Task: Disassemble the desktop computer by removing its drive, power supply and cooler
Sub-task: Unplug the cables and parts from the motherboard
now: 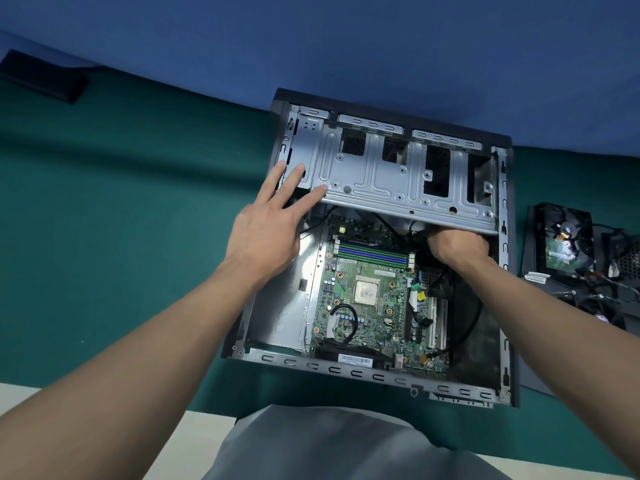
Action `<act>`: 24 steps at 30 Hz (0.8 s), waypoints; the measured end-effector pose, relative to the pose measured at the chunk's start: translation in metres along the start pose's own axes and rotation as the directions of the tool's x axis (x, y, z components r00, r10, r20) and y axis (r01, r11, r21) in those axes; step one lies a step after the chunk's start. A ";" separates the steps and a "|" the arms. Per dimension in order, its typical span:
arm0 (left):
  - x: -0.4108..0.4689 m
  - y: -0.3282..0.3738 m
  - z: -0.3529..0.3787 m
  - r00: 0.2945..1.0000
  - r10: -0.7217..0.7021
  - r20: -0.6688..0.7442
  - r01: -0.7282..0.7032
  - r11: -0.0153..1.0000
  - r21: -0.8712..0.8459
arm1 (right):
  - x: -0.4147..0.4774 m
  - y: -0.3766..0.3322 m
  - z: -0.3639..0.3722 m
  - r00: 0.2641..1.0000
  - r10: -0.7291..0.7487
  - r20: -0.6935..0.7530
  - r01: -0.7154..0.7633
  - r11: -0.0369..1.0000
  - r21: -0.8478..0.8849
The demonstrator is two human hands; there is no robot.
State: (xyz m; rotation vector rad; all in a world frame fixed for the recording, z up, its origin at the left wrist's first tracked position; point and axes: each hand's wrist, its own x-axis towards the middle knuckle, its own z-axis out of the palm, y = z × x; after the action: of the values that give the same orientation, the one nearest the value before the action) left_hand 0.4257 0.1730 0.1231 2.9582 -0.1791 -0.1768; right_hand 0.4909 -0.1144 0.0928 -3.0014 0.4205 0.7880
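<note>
Desktop case (507,306) is lying on its side, open, on the green table (121,220), just in front of the person. Left hand (263,233) is resting on the near-left corner of the metal drive cage (381,181), fingers (294,178) straight and spread. My read: it's bracing the cage, or getting ready to swing it, while the other hand works blind.

Right hand (457,245) is reaching under the cage's near-right edge. Knuckles are showing and the fingers are tucked out of sight, so I can't tell what they're gripping, if anything. Probably a connector or latch, since black cables (474,317) are running that way.

The CPU (366,292) is sitting bare on the motherboard (367,306) with paste residue, so the cooler looks to be off. The cage bays are looking empty. The hard drive (562,244), in its black caddy, is lying on the table to the right of the case, among other pulled parts and wiring. That's likely the power supply and a fan, but the view there is too cluttered to confirm.

The task is looking nearly done. This is likely leftover cabling or cage work.
</note>
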 end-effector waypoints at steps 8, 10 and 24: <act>0.000 0.000 0.000 1.000 0.002 -0.001 -0.002 1.000 0.010 | -0.004 -0.002 -0.002 1.000 0.002 0.010 -0.002 1.000 -0.020; 0.000 0.000 0.001 1.000 0.003 -0.006 -0.003 1.000 0.010 | -0.004 -0.001 -0.004 0.999 0.025 0.033 -0.024 0.999 -0.034; 0.001 0.000 0.001 1.000 -0.001 -0.001 0.001 1.000 0.012 | -0.008 0.000 -0.002 0.995 0.081 0.050 -0.082 0.996 0.017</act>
State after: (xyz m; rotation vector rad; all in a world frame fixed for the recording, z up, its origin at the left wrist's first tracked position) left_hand 0.4261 0.1727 0.1223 2.9698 -0.1793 -0.1752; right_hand 0.4852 -0.1121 0.0988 -2.9568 0.5493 0.8569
